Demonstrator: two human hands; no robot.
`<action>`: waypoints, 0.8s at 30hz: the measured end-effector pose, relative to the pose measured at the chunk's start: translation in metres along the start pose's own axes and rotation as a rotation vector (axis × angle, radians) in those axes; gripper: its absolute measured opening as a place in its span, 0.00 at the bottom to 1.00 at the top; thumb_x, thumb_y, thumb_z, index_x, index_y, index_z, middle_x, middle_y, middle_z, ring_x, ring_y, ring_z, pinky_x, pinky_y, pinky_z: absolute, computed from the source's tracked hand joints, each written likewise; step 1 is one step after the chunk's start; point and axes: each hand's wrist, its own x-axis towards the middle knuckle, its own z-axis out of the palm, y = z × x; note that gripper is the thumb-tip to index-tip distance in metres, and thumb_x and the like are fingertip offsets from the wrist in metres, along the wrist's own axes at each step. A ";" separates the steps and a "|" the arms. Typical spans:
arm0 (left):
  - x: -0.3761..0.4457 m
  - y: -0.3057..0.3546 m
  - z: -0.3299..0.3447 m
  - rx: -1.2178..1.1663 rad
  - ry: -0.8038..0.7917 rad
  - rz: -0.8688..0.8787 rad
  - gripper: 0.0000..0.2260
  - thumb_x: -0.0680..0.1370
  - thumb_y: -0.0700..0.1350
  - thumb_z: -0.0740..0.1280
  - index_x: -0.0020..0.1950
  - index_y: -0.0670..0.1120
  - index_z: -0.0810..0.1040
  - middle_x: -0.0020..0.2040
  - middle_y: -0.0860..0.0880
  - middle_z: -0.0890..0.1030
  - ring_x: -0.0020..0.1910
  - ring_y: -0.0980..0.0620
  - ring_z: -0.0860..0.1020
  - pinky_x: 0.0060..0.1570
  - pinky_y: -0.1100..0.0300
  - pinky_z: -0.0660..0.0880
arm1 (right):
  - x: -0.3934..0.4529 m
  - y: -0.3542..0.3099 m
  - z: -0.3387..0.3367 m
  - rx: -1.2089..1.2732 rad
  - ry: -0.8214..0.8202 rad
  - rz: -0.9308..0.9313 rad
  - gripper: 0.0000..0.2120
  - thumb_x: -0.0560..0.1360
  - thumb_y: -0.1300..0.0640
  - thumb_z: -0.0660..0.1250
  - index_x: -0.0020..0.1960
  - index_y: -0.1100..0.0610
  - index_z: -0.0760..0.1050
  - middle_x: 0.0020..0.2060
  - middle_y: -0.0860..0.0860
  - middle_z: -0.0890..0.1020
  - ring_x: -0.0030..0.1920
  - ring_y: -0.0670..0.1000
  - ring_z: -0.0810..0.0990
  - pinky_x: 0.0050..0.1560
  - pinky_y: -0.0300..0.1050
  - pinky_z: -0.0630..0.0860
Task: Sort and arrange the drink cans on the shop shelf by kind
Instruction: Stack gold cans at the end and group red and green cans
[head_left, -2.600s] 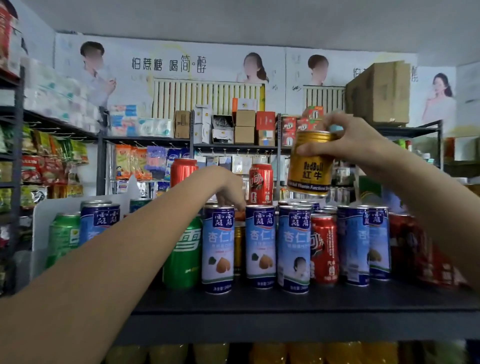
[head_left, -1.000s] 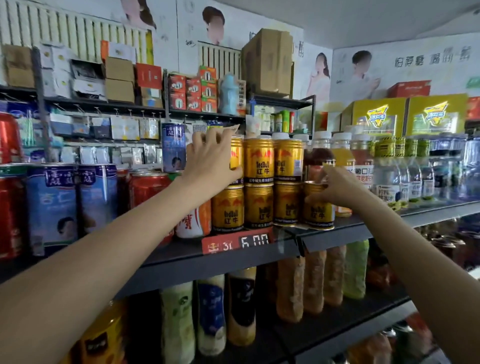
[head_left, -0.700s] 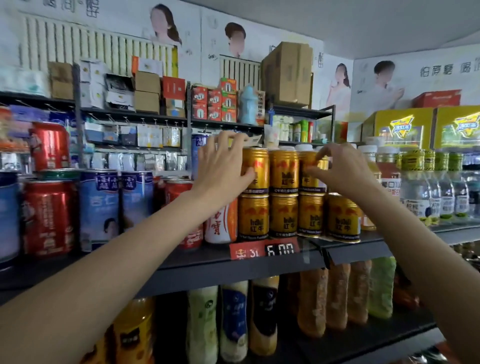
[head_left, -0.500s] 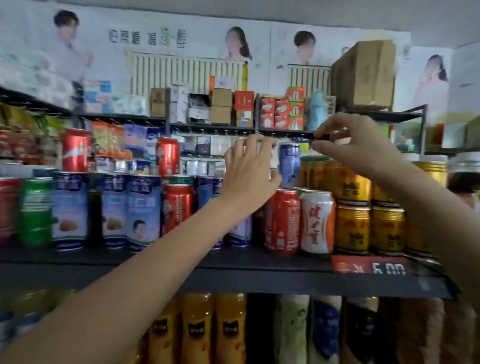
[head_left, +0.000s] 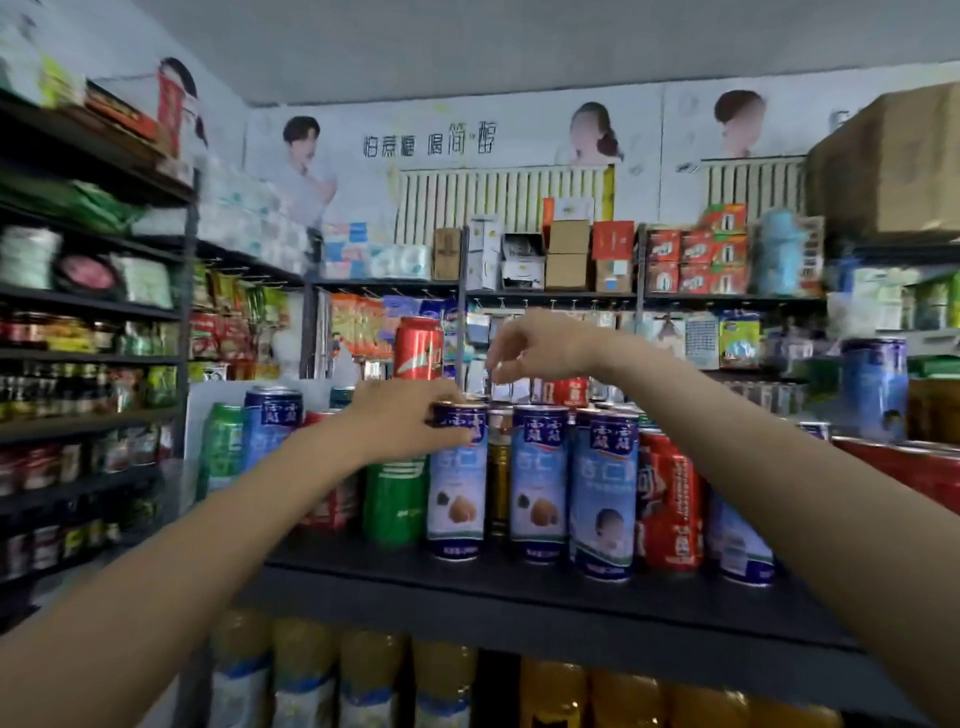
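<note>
A: Lower edge of frame, nearest: a row of yellow-orange drink bottles below the black shelf.

B: On the shelf, centre: front row of blue-and-white almond drink cans, upright, touching side by side. A green can stands just left of them; a red can sits between blue cans to the right. A gold can shows in the gap behind.

A: Left hand?

B: Fingers curled over the top rim of the leftmost front blue can; it grips that can.

A: Right hand?

B: Above the cans, centre frame, fingers loosely curled downward, holding nothing.

A: Farther back: one red cola can stacked higher, then hanging snack packets, and boxes on the far racks.
</note>
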 end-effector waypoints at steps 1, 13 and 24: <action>0.001 -0.007 0.002 -0.042 -0.008 0.030 0.18 0.74 0.60 0.63 0.61 0.55 0.71 0.59 0.53 0.77 0.55 0.52 0.74 0.62 0.55 0.64 | 0.013 -0.004 0.007 -0.055 -0.094 0.029 0.09 0.76 0.59 0.66 0.55 0.59 0.78 0.46 0.48 0.77 0.48 0.47 0.74 0.52 0.41 0.69; 0.006 -0.041 -0.001 -0.348 0.125 0.286 0.14 0.68 0.55 0.72 0.44 0.51 0.72 0.45 0.56 0.77 0.46 0.55 0.75 0.51 0.53 0.73 | 0.066 0.002 0.028 -0.285 -0.615 0.366 0.19 0.70 0.46 0.70 0.58 0.53 0.75 0.58 0.52 0.77 0.61 0.56 0.73 0.65 0.57 0.69; 0.007 -0.040 0.005 -0.299 0.130 0.302 0.13 0.70 0.57 0.70 0.41 0.54 0.68 0.43 0.55 0.75 0.44 0.54 0.73 0.49 0.55 0.67 | 0.064 -0.016 0.055 -0.425 -0.574 0.349 0.26 0.69 0.51 0.72 0.64 0.60 0.72 0.59 0.53 0.76 0.58 0.55 0.76 0.60 0.49 0.74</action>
